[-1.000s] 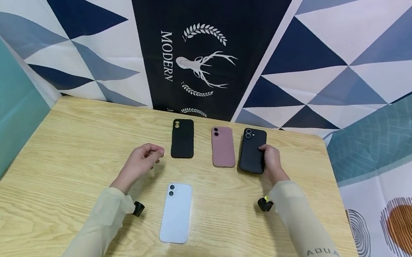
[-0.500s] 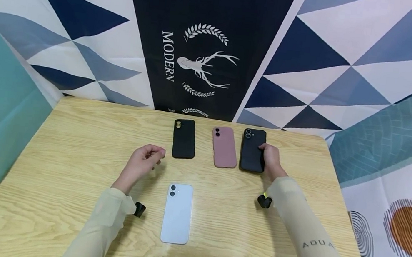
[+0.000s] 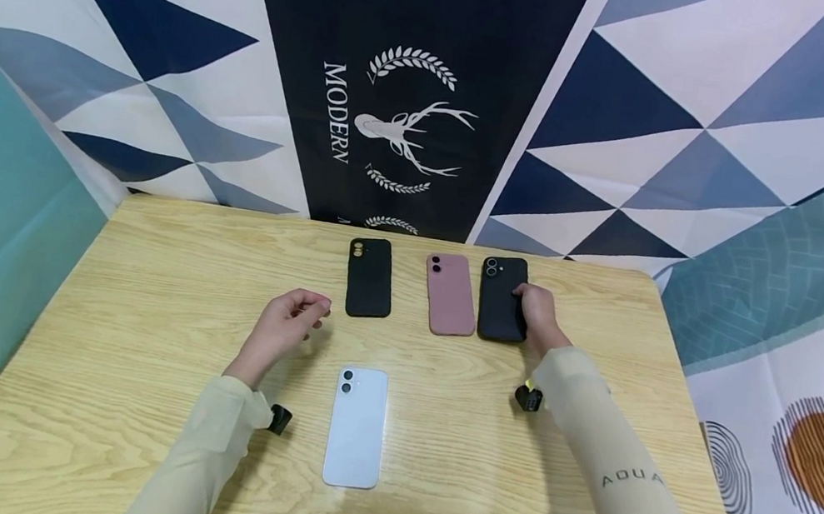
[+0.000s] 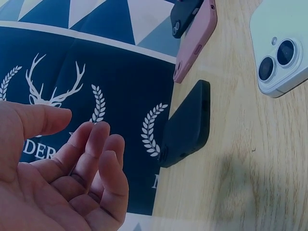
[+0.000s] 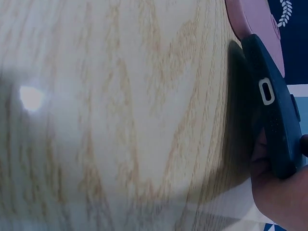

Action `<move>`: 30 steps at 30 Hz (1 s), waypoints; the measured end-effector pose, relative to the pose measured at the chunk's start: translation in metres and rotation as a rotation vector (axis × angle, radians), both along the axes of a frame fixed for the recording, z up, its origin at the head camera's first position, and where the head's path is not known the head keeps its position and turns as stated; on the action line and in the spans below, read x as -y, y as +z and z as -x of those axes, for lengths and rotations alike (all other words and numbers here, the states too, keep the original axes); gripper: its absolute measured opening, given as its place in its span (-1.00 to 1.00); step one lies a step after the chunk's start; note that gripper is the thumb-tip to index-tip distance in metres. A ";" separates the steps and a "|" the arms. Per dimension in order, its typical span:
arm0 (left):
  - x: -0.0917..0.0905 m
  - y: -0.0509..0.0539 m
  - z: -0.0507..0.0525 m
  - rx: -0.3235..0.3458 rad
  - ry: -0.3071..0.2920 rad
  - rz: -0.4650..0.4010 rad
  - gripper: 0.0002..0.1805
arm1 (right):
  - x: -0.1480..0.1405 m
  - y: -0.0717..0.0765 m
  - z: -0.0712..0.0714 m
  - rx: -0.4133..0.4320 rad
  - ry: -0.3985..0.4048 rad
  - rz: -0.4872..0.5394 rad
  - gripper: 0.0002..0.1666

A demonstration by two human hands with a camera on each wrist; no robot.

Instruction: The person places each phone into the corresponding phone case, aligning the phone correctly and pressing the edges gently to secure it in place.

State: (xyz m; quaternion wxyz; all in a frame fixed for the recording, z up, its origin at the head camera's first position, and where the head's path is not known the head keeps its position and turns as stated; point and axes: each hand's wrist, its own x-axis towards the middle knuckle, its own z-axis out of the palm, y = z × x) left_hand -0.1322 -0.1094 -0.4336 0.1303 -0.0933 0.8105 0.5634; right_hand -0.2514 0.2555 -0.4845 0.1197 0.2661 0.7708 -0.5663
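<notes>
My right hand [image 3: 543,321] grips a phone in a black case [image 3: 502,304] by its right side, thumb on the back. In the right wrist view, fingers show under the cased phone [image 5: 272,120], beside its charging-port cutout, with a shadow beneath. A pink phone or cased phone [image 3: 451,295] lies just left of it. My left hand [image 3: 282,331] has its fingers loosely curled and holds nothing. Nearest to it is a black phone case [image 3: 370,282] with wood-coloured camera holes. A white phone [image 3: 355,431] lies back up, closer to me.
All of these lie on a light wooden table [image 3: 173,307]. Patterned cloth [image 3: 396,121] hangs behind its far edge. Each wrist carries a small black camera, the left wrist camera [image 3: 280,420] and the right wrist camera [image 3: 529,398].
My right hand has shifted the black-cased phone slightly left, closer to the pink one. My left hand stays put, and the other things lie as before.
</notes>
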 end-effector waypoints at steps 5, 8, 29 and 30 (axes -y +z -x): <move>0.000 0.000 0.000 0.002 0.003 -0.008 -0.63 | 0.002 0.001 0.000 -0.026 0.048 -0.051 -0.42; 0.000 0.000 0.000 0.001 0.005 -0.008 -0.63 | 0.003 0.002 0.000 -0.036 0.079 -0.074 -0.44; 0.002 0.000 0.008 0.035 -0.004 -0.001 -0.62 | 0.010 0.010 -0.010 0.033 0.265 -0.390 -0.27; 0.002 0.000 0.009 0.036 -0.004 -0.004 -0.62 | 0.011 0.011 -0.010 0.034 0.266 -0.407 -0.28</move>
